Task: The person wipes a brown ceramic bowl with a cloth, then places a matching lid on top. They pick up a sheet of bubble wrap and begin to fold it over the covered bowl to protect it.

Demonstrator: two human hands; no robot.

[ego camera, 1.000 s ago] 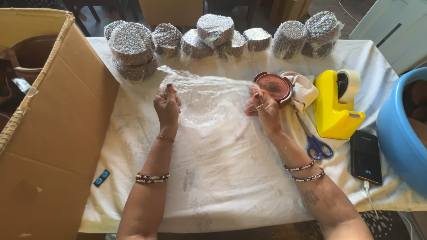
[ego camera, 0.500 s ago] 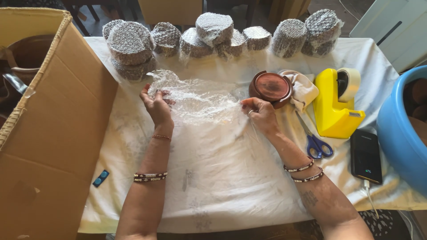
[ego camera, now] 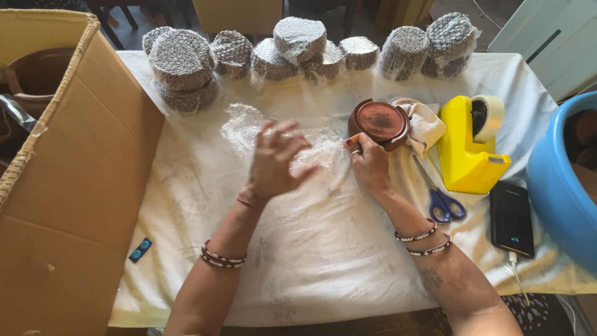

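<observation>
A clear sheet of bubble wrap point(ego camera: 249, 124) lies on the white tablecloth point(ego camera: 323, 261) in front of me. My left hand point(ego camera: 277, 158) hovers over the sheet's middle, fingers spread, holding nothing. My right hand point(ego camera: 368, 163) rests on the sheet's right edge, its fingers pinching the wrap just below a round brown clay pot point(ego camera: 379, 122). The pot stands upside down beside a crumpled beige cloth point(ego camera: 426, 124).
Several bubble-wrapped round bundles point(ego camera: 298, 43) line the table's far edge. A large open cardboard box point(ego camera: 81, 168) stands at the left. At the right are a yellow tape dispenser point(ego camera: 469, 146), blue scissors point(ego camera: 443, 200), a black phone point(ego camera: 512, 219) and a blue tub point(ego camera: 559, 186).
My left hand has moved right, from the sheet's left side to its middle. My right hand has shifted right and up, close under the clay pot.
</observation>
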